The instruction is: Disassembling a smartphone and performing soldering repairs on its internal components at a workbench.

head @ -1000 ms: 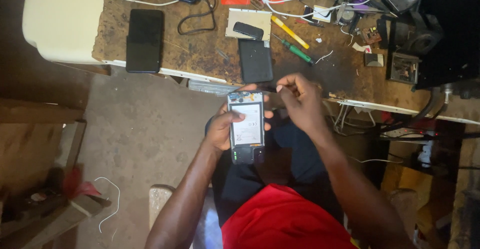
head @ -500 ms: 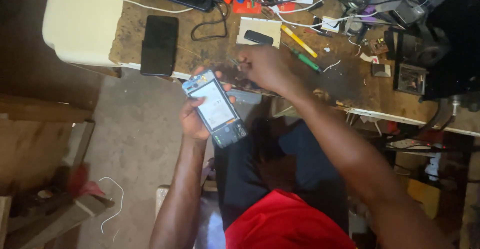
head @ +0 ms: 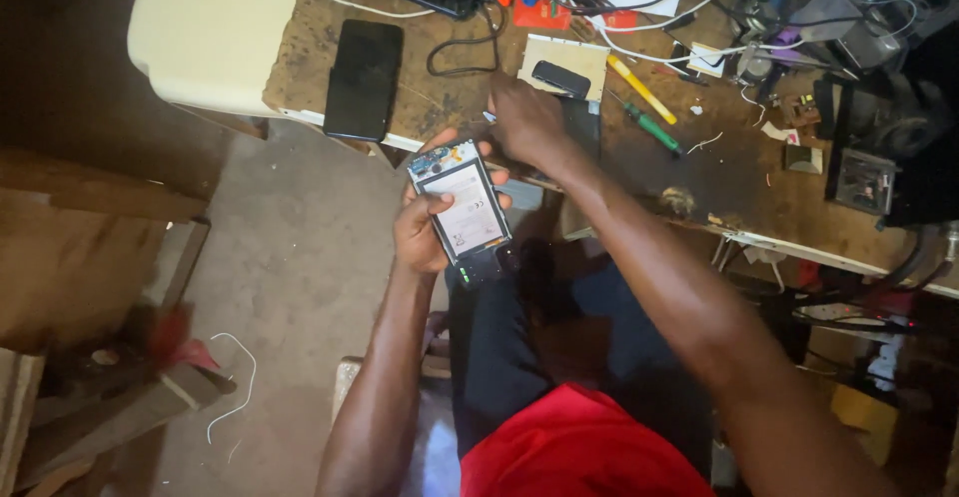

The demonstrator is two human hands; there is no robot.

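Observation:
My left hand (head: pixel 425 227) holds an opened phone (head: pixel 464 210) with its back off, white battery and circuit board showing, just off the front edge of the wooden workbench (head: pixel 440 97). My right hand (head: pixel 524 122) reaches onto the bench with fingers pinched at a small light part at its edge, beside a black phone back cover (head: pixel 582 127). What the fingers pinch is too small to make out.
A black phone (head: pixel 363 77) lies on the bench at left beside a cream board (head: pixel 210 27). A yellow-handled tool (head: pixel 642 89), a green screwdriver (head: pixel 651 127), cables and small electronics crowd the back and right. Timber scraps lie on the concrete floor at left.
My right hand left the phone and moved up onto the bench. My left hand first swung the phone left and tilted it, then brought it back a little right, near upright.

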